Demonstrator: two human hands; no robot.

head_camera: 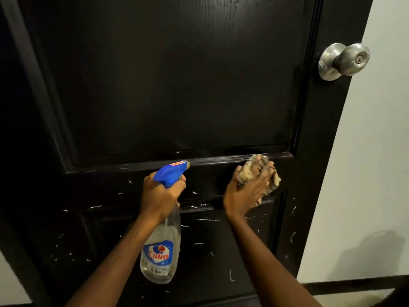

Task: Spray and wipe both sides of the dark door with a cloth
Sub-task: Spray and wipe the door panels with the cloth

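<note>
Door [177,85] fills most of the frame, its free edge and the knob [344,60] at upper right against the pale wall [376,151]. The left hand [159,196], centre-low, has its fingers wrapped round the neck of the spray bottle [160,251], just under the blue trigger head; can't tell if a finger is on the trigger. The right hand [245,193] has its fingers nearly straight, pressing the bunched cloth [254,167] flat on the rail just below the upper panel's moulding. White streaks are scattered over the lower panel. The cloth looks soft and limp, so it should mould into the grooves but needs palm pressure or it slides. The bottle looks near-empty, likely light; the neck hold suits it. The door is rigid but hinged and probably swings under push; the knob is the place to steady it
</note>
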